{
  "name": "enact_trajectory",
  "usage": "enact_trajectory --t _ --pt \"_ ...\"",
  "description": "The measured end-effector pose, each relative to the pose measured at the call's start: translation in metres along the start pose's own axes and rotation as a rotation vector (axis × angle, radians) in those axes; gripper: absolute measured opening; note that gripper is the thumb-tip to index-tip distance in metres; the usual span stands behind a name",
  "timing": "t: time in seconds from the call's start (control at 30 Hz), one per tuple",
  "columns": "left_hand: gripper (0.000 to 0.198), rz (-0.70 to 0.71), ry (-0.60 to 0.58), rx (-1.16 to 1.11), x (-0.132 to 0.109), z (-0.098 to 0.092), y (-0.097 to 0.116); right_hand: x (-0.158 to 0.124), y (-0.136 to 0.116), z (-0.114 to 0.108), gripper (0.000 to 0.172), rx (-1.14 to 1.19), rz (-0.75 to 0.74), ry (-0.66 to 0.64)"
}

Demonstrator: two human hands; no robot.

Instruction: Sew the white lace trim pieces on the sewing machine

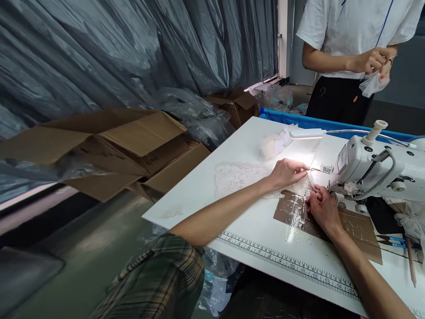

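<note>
White lace fabric (239, 179) lies spread on the white sewing table (186, 201), its right end running up to my hands. My left hand (288, 173) pinches the fabric's edge just left of the sewing machine (368, 166). Closer to me, my right hand (324, 208) has its fingers closed on the same fabric, beside the needle area. The needle itself is hidden from view. Beneath my right hand lies a brown, shiny, tape-covered plate (292, 210). A lit lamp (307, 134) shines on the work.
A bundled pale cloth (274, 144) sits at the table's back. Blue-handled thread snips (393, 240) and a brown pencil (411, 261) lie at right. Open cardboard boxes (142, 133) stand left. Across the table, a person in a white shirt (352, 40) handles white fabric.
</note>
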State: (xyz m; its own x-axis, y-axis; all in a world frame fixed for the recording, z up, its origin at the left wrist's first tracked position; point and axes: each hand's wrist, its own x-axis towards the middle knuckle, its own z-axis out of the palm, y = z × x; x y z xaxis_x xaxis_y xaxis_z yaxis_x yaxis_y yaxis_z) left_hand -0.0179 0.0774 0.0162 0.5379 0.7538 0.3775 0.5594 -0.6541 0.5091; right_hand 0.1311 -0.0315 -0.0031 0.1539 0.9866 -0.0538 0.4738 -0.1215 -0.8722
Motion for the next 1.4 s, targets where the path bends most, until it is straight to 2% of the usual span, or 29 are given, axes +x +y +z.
enact_trajectory --t 0.1,0.2,0.3,0.37,0.43,0.53,0.63,0.77,0.87,1.0,1.1,1.2,1.3,1.4 --pt "0.021 -0.261 0.04 -0.452 -0.001 0.008 0.008 -0.001 0.0 -0.001 0.049 -0.133 -0.023 0.0" --pt "0.025 -0.486 0.026 -0.852 0.001 0.01 0.014 -0.003 -0.008 -0.004 0.053 -0.319 -0.02 -0.018" --pt "0.024 -0.58 0.01 -1.098 0.004 0.008 0.017 -0.007 -0.023 -0.007 0.058 -0.469 0.06 -0.092" --pt "0.014 -0.582 0.006 -1.183 0.004 0.006 0.017 -0.01 -0.033 -0.009 0.059 -0.544 0.104 -0.139" --pt "0.004 -0.58 -0.002 -1.229 0.005 0.005 0.017 -0.013 -0.04 -0.009 0.059 -0.603 0.127 -0.169" --pt "0.007 -0.595 -0.011 -1.271 0.005 0.005 0.018 -0.015 -0.044 -0.009 0.059 -0.645 0.149 -0.2" --pt "0.026 -0.59 0.029 -1.266 0.004 0.008 0.019 -0.016 -0.043 -0.009 0.059 -0.652 0.148 -0.212" --pt "0.045 -0.575 0.053 -1.136 0.001 0.011 0.021 -0.016 -0.041 -0.008 0.058 -0.654 0.134 -0.196" --pt "0.047 -0.545 0.028 -1.077 -0.001 0.011 0.022 -0.015 -0.04 -0.008 0.059 -0.657 0.124 -0.189" --pt "0.045 -0.578 0.032 -1.112 0.0 0.011 0.023 -0.014 -0.037 -0.008 0.058 -0.651 0.099 -0.19" --pt "0.04 -0.595 0.031 -1.164 0.002 0.011 0.024 -0.015 -0.033 -0.009 0.061 -0.632 0.038 -0.182" --pt "0.029 -0.59 0.029 -1.187 0.003 0.011 0.024 -0.024 -0.024 -0.017 0.061 -0.582 -0.098 -0.195" --pt "0.017 -0.574 0.05 -1.19 0.004 0.013 0.023 -0.041 -0.008 -0.033 0.055 -0.521 -0.254 -0.177" --pt "0.022 -0.568 0.077 -1.165 0.004 0.014 0.022 -0.056 0.012 -0.052 0.052 -0.487 -0.316 -0.142"
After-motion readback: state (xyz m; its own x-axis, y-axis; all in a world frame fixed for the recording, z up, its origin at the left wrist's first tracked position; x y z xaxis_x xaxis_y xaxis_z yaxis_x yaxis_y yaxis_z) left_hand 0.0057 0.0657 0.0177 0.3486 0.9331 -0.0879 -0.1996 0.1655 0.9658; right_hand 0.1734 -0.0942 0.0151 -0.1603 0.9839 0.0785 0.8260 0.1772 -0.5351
